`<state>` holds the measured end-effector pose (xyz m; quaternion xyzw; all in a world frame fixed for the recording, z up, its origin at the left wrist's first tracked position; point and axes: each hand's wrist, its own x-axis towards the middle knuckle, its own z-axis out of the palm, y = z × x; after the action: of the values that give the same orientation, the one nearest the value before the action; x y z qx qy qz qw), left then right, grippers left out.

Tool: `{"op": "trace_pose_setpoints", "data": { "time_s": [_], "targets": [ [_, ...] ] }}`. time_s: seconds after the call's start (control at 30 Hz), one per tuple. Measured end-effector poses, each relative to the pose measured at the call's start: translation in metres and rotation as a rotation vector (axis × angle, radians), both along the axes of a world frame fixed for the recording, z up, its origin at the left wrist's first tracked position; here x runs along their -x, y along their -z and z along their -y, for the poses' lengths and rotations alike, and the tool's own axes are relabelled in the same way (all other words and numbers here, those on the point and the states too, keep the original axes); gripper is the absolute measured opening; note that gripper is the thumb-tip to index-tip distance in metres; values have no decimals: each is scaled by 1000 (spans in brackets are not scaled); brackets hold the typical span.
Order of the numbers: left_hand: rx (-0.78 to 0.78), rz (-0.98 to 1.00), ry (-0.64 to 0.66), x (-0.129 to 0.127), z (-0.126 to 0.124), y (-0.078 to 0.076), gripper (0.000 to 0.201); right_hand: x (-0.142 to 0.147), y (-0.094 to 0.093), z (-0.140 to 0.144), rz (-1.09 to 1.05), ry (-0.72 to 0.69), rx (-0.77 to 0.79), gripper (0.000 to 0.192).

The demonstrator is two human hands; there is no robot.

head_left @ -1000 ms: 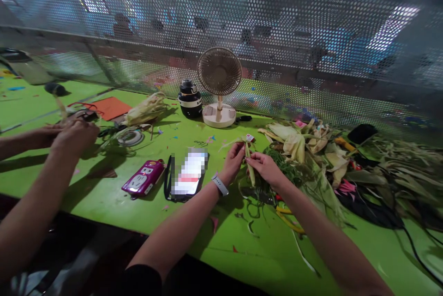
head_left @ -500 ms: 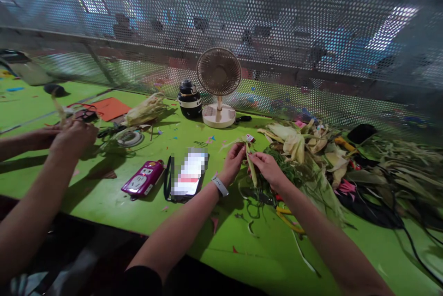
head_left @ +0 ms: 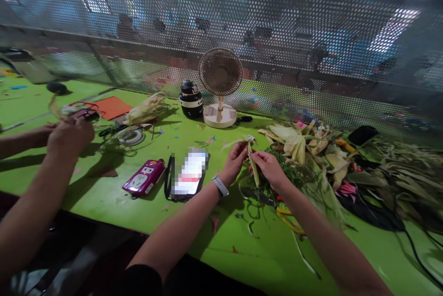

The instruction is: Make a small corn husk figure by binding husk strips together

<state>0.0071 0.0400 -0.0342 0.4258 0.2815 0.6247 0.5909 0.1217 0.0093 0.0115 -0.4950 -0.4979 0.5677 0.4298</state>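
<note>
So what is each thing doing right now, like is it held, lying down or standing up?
left hand: pinching the leaf strip's top
right hand: gripping the leaf strip lower down
leaf strip: held above the table, hanging down
fan: standing upright; spinning or not, cannot tell
phone: lying flat, screen lit
power strip: lying flat, nothing plugged in
husk pile: heaped loose on the table
co-worker's hands: closed on a husk piece

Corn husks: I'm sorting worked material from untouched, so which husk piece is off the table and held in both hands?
The narrow green-yellow husk strip, pinched between the left hand and right hand. The big husk pile lies loose on the green table.
</note>
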Motion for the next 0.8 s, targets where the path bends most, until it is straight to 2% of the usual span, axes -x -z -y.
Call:
{"op": "trace_pose_setpoints", "data": {
  "time_s": [0.23,0.53,0.7,0.8],
  "targets": [
    [12,12,26,-1,0,2,29,0,1,1,6,-3,-5,37],
    [38,10,-31,0,-3,4,26,-4,0,-3,88,2,8,33],
    [75,89,21,1,-5,4,29,-6,-2,-8,92,27,-51,32],
    [72,92,55,0,-4,5,32,-6,2,-10,102,22,-33,32]
  ]
}}
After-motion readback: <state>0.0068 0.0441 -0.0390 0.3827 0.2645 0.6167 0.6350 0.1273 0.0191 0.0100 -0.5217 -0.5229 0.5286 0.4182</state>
